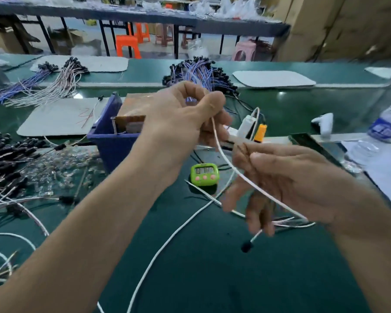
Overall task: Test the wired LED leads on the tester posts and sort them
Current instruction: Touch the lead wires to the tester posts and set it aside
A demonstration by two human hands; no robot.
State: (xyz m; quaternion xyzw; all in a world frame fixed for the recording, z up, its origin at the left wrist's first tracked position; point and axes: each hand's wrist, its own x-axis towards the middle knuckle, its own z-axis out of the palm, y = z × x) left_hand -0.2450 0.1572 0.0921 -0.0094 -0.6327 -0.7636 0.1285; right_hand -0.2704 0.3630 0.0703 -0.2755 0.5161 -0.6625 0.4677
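A thin white lead (222, 154) runs between the 2 hands above the middle of the green tabletop (212, 279). The left hand (181, 123) pinches its upper end, and the right hand (289, 177), fingers curled, holds its lower stretch. A black LED head (246, 247) dangles below the right fingers. Orange stools (128, 46) stand behind the tabletop. Lead bundles (7, 159) crowd the left edge. A green timer (204, 173) and a blue bin (113, 143) sit just beyond the hands.

One wide-angle view, worn on the head, looks forward and steeply down over the green surface (190, 279). It sits close: both forearms enter from the bottom corners, and the left grip (181, 118) and right grip (287, 179), pinching the white lead (219, 150) between them, fill the middle. The top strip of the frame reaches orange stools (128, 47) beyond, which are blurred.
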